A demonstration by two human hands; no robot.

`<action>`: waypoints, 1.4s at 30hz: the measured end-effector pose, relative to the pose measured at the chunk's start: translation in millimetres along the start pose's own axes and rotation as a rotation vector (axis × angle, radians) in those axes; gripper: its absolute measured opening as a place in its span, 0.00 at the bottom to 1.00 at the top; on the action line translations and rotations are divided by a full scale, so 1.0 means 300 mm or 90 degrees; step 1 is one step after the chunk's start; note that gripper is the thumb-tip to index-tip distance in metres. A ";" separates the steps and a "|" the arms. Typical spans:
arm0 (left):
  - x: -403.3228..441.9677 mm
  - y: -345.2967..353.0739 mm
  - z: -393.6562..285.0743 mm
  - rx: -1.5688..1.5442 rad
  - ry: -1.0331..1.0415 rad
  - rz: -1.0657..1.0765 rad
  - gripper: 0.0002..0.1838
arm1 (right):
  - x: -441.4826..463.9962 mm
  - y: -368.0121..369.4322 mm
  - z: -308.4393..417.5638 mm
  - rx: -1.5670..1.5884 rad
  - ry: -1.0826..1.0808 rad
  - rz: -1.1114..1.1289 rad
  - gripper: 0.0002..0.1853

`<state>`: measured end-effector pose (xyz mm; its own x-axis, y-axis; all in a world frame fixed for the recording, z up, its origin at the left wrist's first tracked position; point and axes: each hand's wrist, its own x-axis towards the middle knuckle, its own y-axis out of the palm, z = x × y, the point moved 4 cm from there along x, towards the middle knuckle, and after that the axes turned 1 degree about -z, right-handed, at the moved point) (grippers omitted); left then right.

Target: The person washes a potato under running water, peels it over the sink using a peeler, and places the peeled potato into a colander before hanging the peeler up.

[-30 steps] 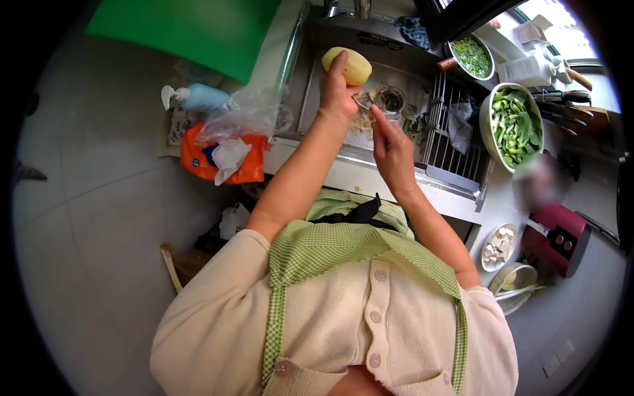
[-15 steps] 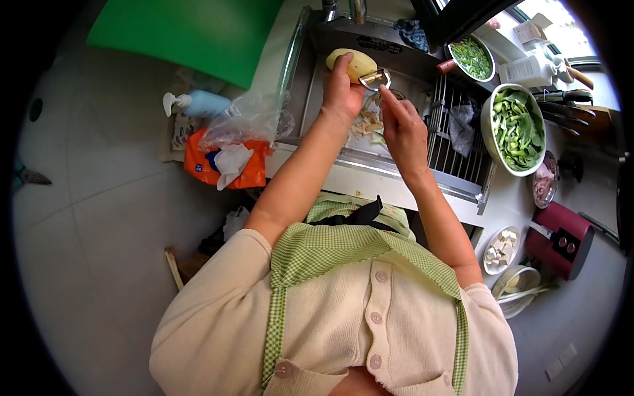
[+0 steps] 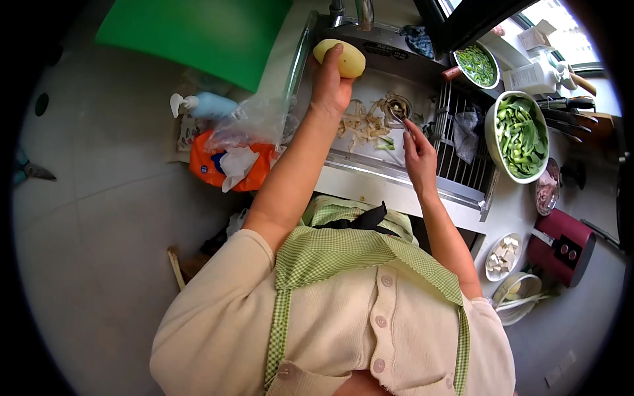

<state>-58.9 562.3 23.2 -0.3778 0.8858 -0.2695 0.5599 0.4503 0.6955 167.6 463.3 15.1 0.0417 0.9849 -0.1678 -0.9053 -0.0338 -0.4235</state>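
A peeled, pale yellow potato (image 3: 350, 61) is gripped in my left hand (image 3: 330, 89), raised over the back left part of the sink (image 3: 413, 79). My right hand (image 3: 421, 157) is closed around the handle of a peeler (image 3: 401, 117), lower down over the sink. The peeler's head is small and overlaps the drain in view, so I cannot tell whether it touches anything there. Brown potato peelings (image 3: 360, 124) lie scattered on the sink floor below both hands, with a green scrap among them.
A metal rack (image 3: 456, 165) spans the sink's right side, with a grey cloth (image 3: 466, 135). To the right stand a bowl of leafy greens (image 3: 520, 135), a pot of cut greens (image 3: 477, 66) and a plate of white cubes (image 3: 503, 256). A faucet (image 3: 364, 14) rises behind the sink.
My right hand with the peeler has moved away from the potato, down toward the drain. My left hand has shifted slightly left and up with the potato.
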 end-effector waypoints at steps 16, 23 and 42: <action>-0.144 0.076 0.107 0.049 -0.090 0.077 0.27 | 0.031 -0.025 0.305 -0.217 -0.364 0.002 0.15; -0.124 0.055 0.127 0.117 -0.031 0.070 0.27 | 0.012 -0.049 0.301 -0.328 -0.329 0.044 0.14; -0.055 0.074 0.189 0.106 -0.310 0.186 0.21 | -0.030 -0.017 -0.074 0.158 0.000 -0.119 0.20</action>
<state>1.7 564.2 5.3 0.1686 0.9075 -0.3847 0.7127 0.1574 0.6836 181.3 450.9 -1.0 0.2164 0.9704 -0.1073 -0.9578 0.1898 -0.2158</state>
